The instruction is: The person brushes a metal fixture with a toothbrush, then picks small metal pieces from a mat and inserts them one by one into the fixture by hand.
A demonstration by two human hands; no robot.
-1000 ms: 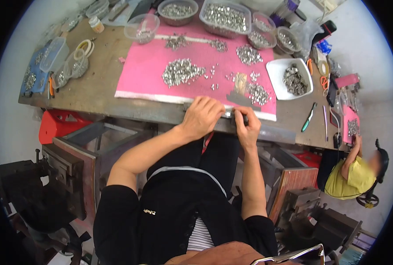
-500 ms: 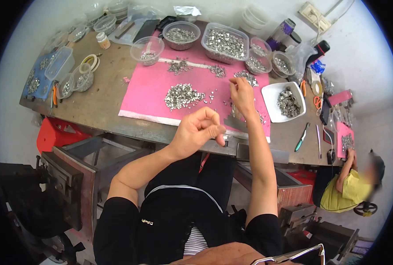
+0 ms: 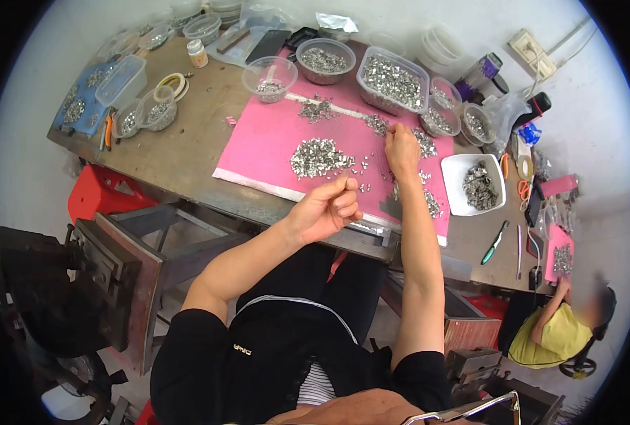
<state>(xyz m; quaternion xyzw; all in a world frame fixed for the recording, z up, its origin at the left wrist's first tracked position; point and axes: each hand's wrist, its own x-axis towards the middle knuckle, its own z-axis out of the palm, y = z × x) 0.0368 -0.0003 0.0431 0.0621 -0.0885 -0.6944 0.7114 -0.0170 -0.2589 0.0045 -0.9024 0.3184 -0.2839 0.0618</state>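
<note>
My left hand point(image 3: 327, 210) is held above the front edge of the pink mat point(image 3: 258, 145), thumb and forefinger pinched and the other fingers curled. Whatever lies in that pinch is too small to make out. My right hand point(image 3: 402, 154) reaches over the mat's right part, its fingers bunched and pointing down beside a small pile of metal pieces point(image 3: 377, 125); its fingertips are partly hidden. Between my hands and the left side lies a larger heap of shiny metal bits point(image 3: 321, 158). Another small pile point(image 3: 424, 143) sits just right of my right hand.
Along the back stand a round tub point(image 3: 325, 60) and a rectangular tub point(image 3: 393, 79) of metal pieces. A white square dish point(image 3: 473, 185) with darker parts is to the right, near a teal-handled tool point(image 3: 495, 242). A co-worker in a yellow shirt point(image 3: 552, 333) sits far right.
My right hand has moved toward the back piles with its fingers lowered. My left hand has turned, its pinch now pointing up toward the heap. The whole view has shifted slightly.
</note>
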